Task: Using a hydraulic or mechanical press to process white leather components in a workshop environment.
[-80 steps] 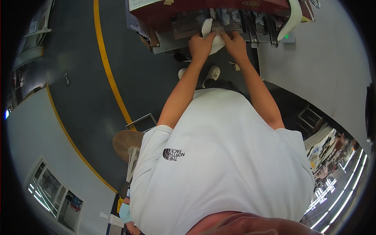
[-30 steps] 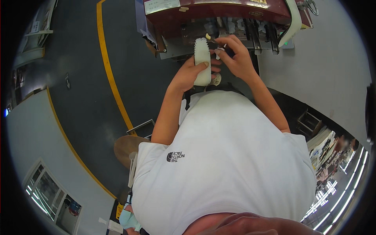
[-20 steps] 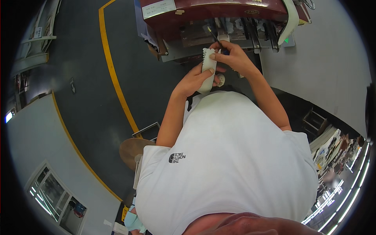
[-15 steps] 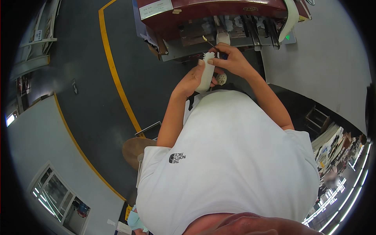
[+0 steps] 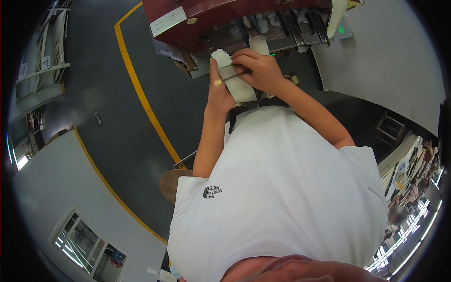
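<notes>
My left hand (image 5: 219,96) supports a white, flat, strip-like piece with a scalloped end (image 5: 240,89), its thumb lying along the left edge. My right hand (image 5: 259,69) reaches over the piece from the right with fingers closed around a thin dark stick with a pale yellowish tip (image 5: 230,76). The stick crosses above the piece, its tip toward my left hand. Whether my right fingertips also touch the white piece, I cannot tell. Just beyond, a pale strip (image 5: 258,44) hangs at the front of a dark red machine (image 5: 211,21).
Metal guides (image 5: 293,33) jut from the machine's front right. A light grey surface (image 5: 371,61) lies to the right. Dark floor with a yellow line (image 5: 141,89) stretches left. A round brown seat (image 5: 171,184) stands beside my left elbow.
Both hands have moved left and apart from their close grip. The white piece now tilts leftward, showing more of its face. The stick's pale tip has swung from pointing away to pointing left.
</notes>
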{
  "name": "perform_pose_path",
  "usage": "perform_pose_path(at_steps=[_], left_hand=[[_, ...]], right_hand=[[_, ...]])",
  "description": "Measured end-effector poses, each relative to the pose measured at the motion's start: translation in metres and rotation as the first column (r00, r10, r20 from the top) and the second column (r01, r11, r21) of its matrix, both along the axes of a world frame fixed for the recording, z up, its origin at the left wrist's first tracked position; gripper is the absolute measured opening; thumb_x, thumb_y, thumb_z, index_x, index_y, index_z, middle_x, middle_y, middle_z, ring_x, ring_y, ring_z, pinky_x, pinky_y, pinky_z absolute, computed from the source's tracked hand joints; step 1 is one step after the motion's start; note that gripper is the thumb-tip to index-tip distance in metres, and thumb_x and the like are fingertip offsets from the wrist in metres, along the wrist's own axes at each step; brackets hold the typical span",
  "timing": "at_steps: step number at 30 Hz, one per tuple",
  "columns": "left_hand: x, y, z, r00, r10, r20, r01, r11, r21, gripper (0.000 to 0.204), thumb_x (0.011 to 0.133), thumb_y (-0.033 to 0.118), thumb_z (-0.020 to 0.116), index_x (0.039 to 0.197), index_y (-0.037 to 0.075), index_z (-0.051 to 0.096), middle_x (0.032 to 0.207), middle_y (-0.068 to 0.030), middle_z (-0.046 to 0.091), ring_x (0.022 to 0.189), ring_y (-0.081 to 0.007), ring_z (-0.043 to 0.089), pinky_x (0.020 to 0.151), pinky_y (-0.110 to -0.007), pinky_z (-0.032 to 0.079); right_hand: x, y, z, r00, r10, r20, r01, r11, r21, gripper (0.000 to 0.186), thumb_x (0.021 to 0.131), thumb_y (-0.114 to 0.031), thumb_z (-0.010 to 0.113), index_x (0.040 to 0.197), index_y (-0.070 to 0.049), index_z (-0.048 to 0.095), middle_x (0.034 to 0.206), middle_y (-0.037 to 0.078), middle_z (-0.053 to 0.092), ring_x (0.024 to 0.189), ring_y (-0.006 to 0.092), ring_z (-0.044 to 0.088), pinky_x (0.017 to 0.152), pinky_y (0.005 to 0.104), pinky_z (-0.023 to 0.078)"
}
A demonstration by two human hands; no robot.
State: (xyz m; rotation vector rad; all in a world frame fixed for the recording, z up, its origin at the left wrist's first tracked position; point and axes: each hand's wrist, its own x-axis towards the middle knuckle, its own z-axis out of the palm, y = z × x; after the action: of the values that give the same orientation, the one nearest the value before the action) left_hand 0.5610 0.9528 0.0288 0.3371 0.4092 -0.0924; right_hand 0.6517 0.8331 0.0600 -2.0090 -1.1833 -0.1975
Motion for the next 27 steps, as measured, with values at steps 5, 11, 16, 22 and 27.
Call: perform_pose_path(at_steps=[5, 11, 16, 22, 27], left_hand=[[-0.008, 0.03, -0.02, 0.893, 0.401, -0.205, -0.319, 0.884, 0.341, 0.028, 0.092, 0.025, 0.046, 0.106, 0.001, 0.048, 0.096, -0.0147, 0.059, 0.09, -0.0269, 0.059, 0.084, -0.041, 0.048], [-0.074, 0.107, -0.024, 0.704, 0.71, -0.018, -0.479, 0.494, 0.726, 0.021, 0.086, 0.005, 0.037, 0.105, 0.0, 0.045, 0.093, -0.0169, 0.059, 0.088, -0.0309, 0.06, 0.085, -0.044, 0.048], [-0.134, 0.172, -0.012, 0.483, 0.874, 0.056, -0.654, 0.318, 0.686, 0.023, 0.09, 0.011, 0.03, 0.108, 0.004, 0.043, 0.093, -0.0135, 0.055, 0.09, -0.03, 0.057, 0.085, -0.045, 0.048], [-0.123, 0.154, 0.021, 0.862, 0.468, 0.193, -0.502, 0.741, 0.447, 0.025, 0.088, 0.01, 0.047, 0.113, 0.005, 0.048, 0.077, -0.0039, 0.051, 0.077, -0.0174, 0.052, 0.081, -0.039, 0.042], [-0.008, 0.02, 0.033, 0.99, -0.029, -0.14, 0.131, 0.575, 0.808, 0.028, 0.082, 0.021, 0.065, 0.102, 0.002, 0.059, 0.082, -0.0042, 0.061, 0.071, -0.0117, 0.055, 0.067, -0.025, 0.044]], right_hand=[[0.009, -0.051, 0.019, 0.442, 0.23, -0.867, -0.21, 0.966, 0.149, 0.011, 0.082, -0.008, 0.059, 0.09, -0.004, 0.053, 0.082, 0.004, 0.063, 0.054, 0.0028, 0.046, 0.044, 0.0192, 0.035], [0.049, -0.163, 0.06, 0.257, 0.332, -0.907, 0.204, 0.899, 0.387, 0.018, 0.08, -0.015, 0.061, 0.088, -0.008, 0.047, 0.062, 0.001, 0.051, 0.047, 0.0026, 0.035, 0.039, 0.0199, 0.026], [0.079, -0.238, 0.09, 0.477, 0.673, -0.565, 0.034, 0.628, 0.777, 0.02, 0.077, -0.017, 0.064, 0.083, -0.009, 0.046, 0.061, 0.002, 0.051, 0.044, 0.0063, 0.04, 0.039, 0.0178, 0.026], [0.067, -0.215, 0.103, 0.43, 0.269, -0.862, 0.088, 0.938, 0.337, 0.015, 0.077, -0.017, 0.064, 0.083, -0.009, 0.052, 0.061, -0.004, 0.048, 0.045, 0.0025, 0.035, 0.041, 0.0182, 0.025], [0.049, -0.092, 0.035, 0.387, -0.208, -0.898, 0.143, 0.976, -0.165, 0.025, 0.079, -0.023, 0.067, 0.093, -0.003, 0.062, 0.071, -0.004, 0.053, 0.064, 0.0028, 0.045, 0.051, 0.0187, 0.033]])
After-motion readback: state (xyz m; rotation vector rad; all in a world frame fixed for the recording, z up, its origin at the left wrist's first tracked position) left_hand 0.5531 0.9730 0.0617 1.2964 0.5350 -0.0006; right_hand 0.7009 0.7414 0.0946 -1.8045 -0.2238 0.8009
